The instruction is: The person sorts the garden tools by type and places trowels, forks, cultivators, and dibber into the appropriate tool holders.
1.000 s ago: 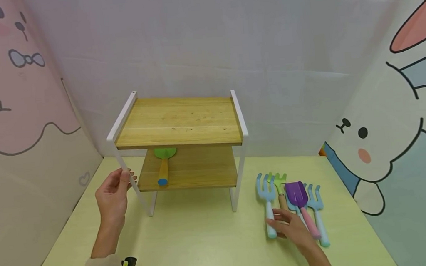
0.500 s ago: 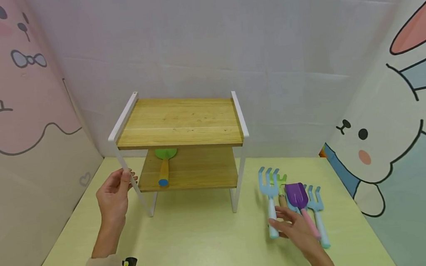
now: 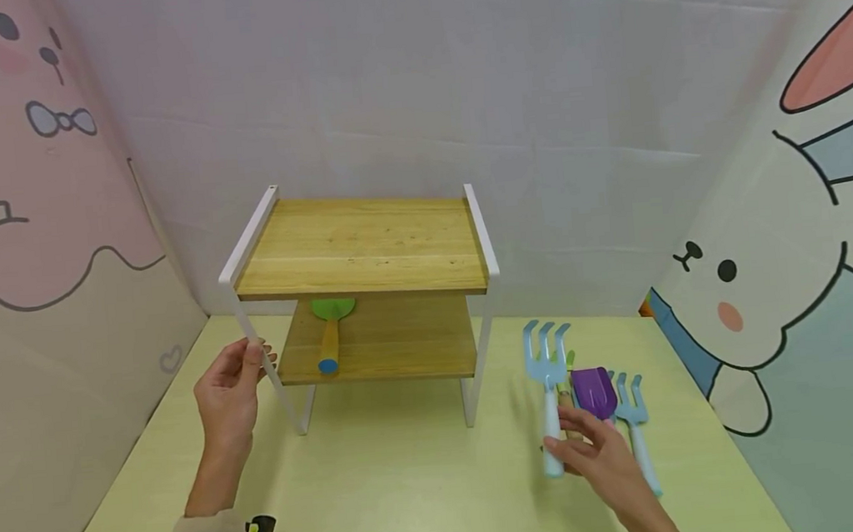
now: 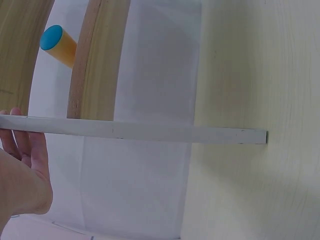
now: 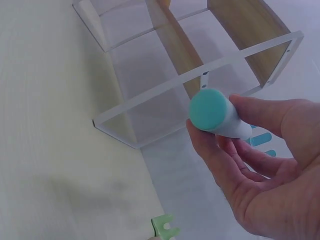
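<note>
A two-tier shelf with wooden boards [image 3: 364, 242] and a white frame stands on the table. My left hand [image 3: 229, 394] grips its left front leg, fingers curled round the white bar [image 4: 150, 132] in the left wrist view. On the lower board [image 3: 409, 334] lies a trowel with a green blade and orange handle [image 3: 330, 340]. My right hand [image 3: 599, 457] pinches the handle of a light blue rake [image 3: 547, 365], tines pointing away. The turquoise handle end [image 5: 207, 110] faces the right wrist camera. The rake is raised above the table.
Right of the held rake lie a purple shovel [image 3: 594, 392], another light blue rake [image 3: 633, 408] and a green fork, seen in the right wrist view [image 5: 164, 227]. A black object [image 3: 260, 530] is beside the left sleeve. Patterned cloth walls enclose the table [image 3: 384, 486].
My right hand has lifted the light blue rake and moved it slightly right and away from me, now overlapping the green fork. The left hand keeps its hold on the shelf leg.
</note>
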`<state>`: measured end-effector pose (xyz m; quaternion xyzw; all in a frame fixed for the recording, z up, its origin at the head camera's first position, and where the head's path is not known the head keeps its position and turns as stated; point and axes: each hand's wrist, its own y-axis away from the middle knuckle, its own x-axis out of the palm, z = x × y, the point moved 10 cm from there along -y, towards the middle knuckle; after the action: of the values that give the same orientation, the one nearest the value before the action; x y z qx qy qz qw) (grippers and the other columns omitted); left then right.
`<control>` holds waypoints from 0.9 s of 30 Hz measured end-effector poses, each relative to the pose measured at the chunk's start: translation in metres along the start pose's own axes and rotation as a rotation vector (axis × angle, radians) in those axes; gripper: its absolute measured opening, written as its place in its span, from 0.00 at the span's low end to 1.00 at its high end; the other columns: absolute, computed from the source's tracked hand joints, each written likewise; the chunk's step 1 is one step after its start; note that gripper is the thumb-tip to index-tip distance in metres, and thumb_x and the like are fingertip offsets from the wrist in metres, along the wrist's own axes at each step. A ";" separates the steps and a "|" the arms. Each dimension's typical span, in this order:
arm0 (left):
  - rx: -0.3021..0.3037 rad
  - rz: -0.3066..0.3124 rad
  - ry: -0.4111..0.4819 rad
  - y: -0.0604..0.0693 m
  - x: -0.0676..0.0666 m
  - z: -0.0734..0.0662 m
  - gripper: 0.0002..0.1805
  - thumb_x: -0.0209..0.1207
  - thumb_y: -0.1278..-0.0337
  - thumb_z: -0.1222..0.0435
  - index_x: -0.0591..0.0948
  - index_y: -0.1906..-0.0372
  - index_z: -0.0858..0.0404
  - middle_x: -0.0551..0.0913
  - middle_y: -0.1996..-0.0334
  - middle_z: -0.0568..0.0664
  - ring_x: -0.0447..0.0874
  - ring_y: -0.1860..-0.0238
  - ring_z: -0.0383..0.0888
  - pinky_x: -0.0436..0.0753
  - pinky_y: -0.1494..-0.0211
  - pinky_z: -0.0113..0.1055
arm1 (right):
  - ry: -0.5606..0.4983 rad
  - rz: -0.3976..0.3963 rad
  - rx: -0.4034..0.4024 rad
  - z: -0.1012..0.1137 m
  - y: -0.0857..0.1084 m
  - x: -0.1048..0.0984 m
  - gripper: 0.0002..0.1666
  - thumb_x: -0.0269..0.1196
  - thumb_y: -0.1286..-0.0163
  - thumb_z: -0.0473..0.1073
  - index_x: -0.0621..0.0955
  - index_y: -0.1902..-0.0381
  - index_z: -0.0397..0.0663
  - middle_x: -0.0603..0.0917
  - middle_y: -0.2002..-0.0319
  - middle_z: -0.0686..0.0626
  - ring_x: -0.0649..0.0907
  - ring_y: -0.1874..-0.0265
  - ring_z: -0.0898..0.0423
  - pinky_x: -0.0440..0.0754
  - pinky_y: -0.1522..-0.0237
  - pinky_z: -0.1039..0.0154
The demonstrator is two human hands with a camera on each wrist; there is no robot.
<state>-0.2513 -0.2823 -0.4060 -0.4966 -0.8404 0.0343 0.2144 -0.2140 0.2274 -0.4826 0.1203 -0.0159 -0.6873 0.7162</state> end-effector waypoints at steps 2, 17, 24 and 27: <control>0.002 0.001 -0.003 0.000 0.000 0.000 0.08 0.60 0.29 0.71 0.84 0.55 0.76 0.89 0.67 0.48 0.90 0.66 0.39 0.89 0.55 0.28 | -0.011 0.003 -0.008 0.006 0.003 0.001 0.35 0.70 0.30 0.37 0.71 0.29 0.38 0.77 0.38 0.35 0.88 0.51 0.50 0.90 0.54 0.58; 0.014 0.006 -0.004 0.000 0.000 -0.001 0.08 0.60 0.28 0.72 0.84 0.55 0.76 0.88 0.67 0.47 0.90 0.65 0.38 0.89 0.55 0.28 | 0.014 0.006 -0.037 0.045 0.028 0.007 0.34 0.70 0.29 0.41 0.72 0.29 0.44 0.76 0.35 0.38 0.86 0.48 0.48 0.90 0.52 0.57; 0.008 0.014 0.012 0.001 0.001 -0.001 0.08 0.60 0.29 0.71 0.84 0.55 0.75 0.89 0.67 0.47 0.90 0.65 0.39 0.89 0.55 0.28 | 0.048 -0.009 -0.108 0.064 0.041 0.009 0.31 0.71 0.31 0.39 0.75 0.33 0.44 0.77 0.38 0.38 0.87 0.50 0.51 0.89 0.52 0.59; 0.006 0.012 0.009 0.000 0.000 0.000 0.08 0.60 0.29 0.71 0.84 0.55 0.75 0.89 0.67 0.48 0.90 0.65 0.39 0.89 0.54 0.28 | 0.047 0.007 -0.144 0.072 0.047 0.012 0.30 0.70 0.30 0.36 0.75 0.32 0.42 0.76 0.38 0.38 0.87 0.50 0.50 0.90 0.53 0.58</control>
<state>-0.2510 -0.2819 -0.4056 -0.5010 -0.8365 0.0358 0.2192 -0.1813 0.2058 -0.4054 0.0847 0.0501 -0.6812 0.7254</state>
